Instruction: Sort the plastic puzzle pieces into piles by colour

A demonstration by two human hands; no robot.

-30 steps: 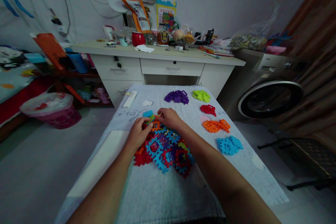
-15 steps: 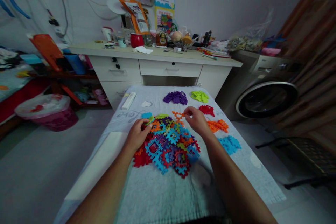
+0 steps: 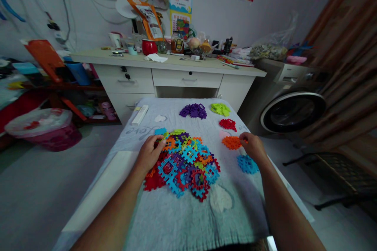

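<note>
A mixed heap of coloured interlocking plastic tiles (image 3: 185, 162) lies in the middle of a grey towel-covered table (image 3: 182, 219). My left hand (image 3: 150, 153) rests on the heap's left edge, fingers curled against the tiles. My right hand (image 3: 252, 148) is over the orange pile (image 3: 231, 142) at the right, fingers pinched together; what they hold is hidden. Sorted piles lie around it: purple (image 3: 193, 110), lime green (image 3: 220, 109), red (image 3: 227, 124) and light blue (image 3: 246, 164), the last partly under my right wrist.
A white tube (image 3: 139, 115) lies at the table's far left. Behind stands a cluttered white desk (image 3: 165, 72) with drawers. A washing machine (image 3: 291, 106) is at the right, a pink bin (image 3: 41, 127) on the floor at the left, a dark chair (image 3: 338, 172) at right.
My right hand has gone from the top of the heap rightward with an orange tile to the orange pile. My left hand has stayed on the heap's left edge.
</note>
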